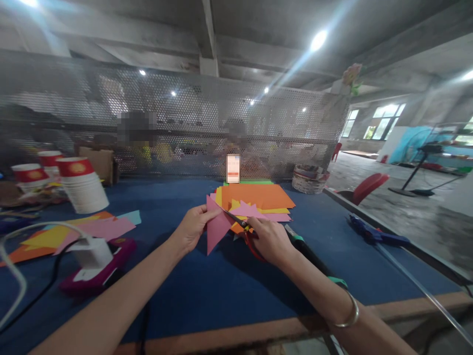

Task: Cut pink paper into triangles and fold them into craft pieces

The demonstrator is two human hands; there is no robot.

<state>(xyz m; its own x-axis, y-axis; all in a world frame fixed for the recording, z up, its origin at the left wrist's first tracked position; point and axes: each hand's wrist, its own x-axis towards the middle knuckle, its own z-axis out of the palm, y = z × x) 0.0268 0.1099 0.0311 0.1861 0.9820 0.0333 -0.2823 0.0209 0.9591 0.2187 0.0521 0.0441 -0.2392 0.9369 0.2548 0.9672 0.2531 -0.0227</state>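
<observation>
My left hand (192, 229) pinches a pink piece of paper (216, 229) by its upper part, a pointed end hanging down over the table. Red-handled scissors (254, 247) are gripped in my right hand (270, 240), their dark blades angled up and left against the paper's edge. Whether the blades are parted is hard to make out. Just behind the hands lies a stack of coloured paper (258, 195), orange on top, with yellow, pink and green edges showing. Cut pointed pieces (249, 209) in pink and yellow rest at its front.
Left on the blue table (177, 305) are stacked paper cups (83, 187), coloured sheets (99, 229) and a purple power strip (120, 251) with a white plug. A green-and-black cutter (308, 251) lies beside my right forearm. Further right are a blue glue gun (377, 234) and a basket (310, 178).
</observation>
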